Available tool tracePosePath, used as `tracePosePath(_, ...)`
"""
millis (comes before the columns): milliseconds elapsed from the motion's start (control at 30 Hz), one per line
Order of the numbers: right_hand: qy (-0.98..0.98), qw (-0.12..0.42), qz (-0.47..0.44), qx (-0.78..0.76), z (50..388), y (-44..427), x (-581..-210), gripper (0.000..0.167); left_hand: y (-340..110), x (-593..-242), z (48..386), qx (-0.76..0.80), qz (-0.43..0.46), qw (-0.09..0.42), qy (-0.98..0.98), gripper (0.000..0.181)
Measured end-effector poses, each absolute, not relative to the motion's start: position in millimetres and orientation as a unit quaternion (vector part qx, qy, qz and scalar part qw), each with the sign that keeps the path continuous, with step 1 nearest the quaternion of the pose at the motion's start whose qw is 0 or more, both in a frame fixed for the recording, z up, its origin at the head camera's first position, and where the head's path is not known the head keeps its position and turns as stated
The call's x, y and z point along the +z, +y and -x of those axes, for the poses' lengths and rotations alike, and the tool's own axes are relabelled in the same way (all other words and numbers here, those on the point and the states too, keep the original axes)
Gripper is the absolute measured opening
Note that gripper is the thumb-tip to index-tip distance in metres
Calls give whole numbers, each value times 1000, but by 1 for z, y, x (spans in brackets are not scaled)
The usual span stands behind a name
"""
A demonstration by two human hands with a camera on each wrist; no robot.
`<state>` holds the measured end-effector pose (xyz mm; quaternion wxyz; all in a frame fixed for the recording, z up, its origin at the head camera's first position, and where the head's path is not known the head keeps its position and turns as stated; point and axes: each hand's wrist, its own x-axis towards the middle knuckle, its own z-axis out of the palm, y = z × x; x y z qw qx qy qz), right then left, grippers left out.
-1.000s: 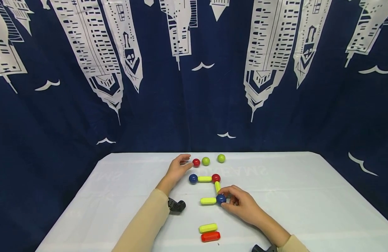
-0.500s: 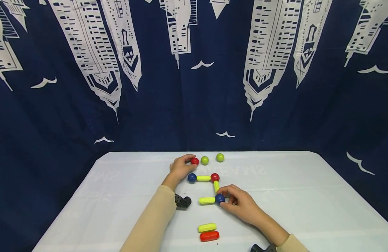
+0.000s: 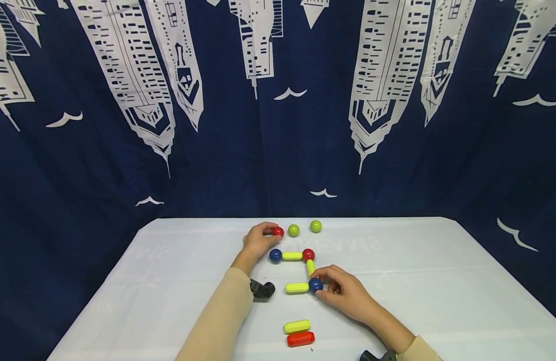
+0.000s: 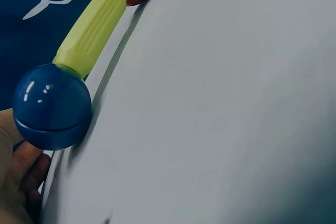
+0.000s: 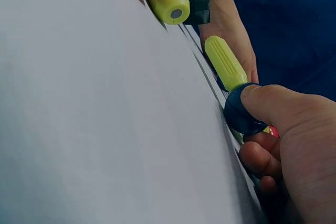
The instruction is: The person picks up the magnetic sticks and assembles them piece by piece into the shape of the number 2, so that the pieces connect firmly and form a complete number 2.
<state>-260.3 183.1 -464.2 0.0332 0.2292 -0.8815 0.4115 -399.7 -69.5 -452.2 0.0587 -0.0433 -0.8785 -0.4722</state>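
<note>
In the head view, my left hand (image 3: 258, 242) pinches a loose red ball (image 3: 279, 231) between thumb and fingers at the back of the table. My right hand (image 3: 345, 290) grips a blue ball (image 3: 315, 285) by its right side. From that ball a yellow rod (image 3: 297, 288) points left. A second yellow rod (image 3: 310, 267) runs back to another red ball (image 3: 308, 254). A third yellow rod (image 3: 292, 255) links that red ball to a blue ball (image 3: 275, 255). The right wrist view shows my thumb pressed on the held blue ball (image 5: 241, 111). The left wrist view hides the pinched red ball.
Two green balls (image 3: 293, 230) stand right of the left hand, near the table's back edge. A loose yellow rod (image 3: 297, 327) and a red rod (image 3: 300, 339) lie side by side in front. Behind the white table (image 3: 440, 281) hangs a patterned navy curtain (image 3: 305, 150).
My left hand has moved slightly right and gone from beside the loose red ball to pinching it. The right hand keeps its grip on the blue ball, and the joined pieces stay put.
</note>
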Motion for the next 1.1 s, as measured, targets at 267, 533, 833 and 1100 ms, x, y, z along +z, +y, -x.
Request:
tracePosePath(267, -880, 31, -233, 414, 260, 182, -464, 33, -75, -455, 399, -509, 39, 53, -858, 38)
tracePosePath(533, -880, 30, -232, 413, 260, 179, -463, 32, -82, -454, 396, -582, 28, 37, -812, 40)
tracePosePath(833, -888, 32, -218, 403, 260, 181, -463, 33, -92, -445, 363, -649, -11, 44, -760, 35)
tracePosePath(1100, -885, 35, -223, 407, 260, 183, -462, 32, -97, -441, 321, -625, -15, 49, -779, 35)
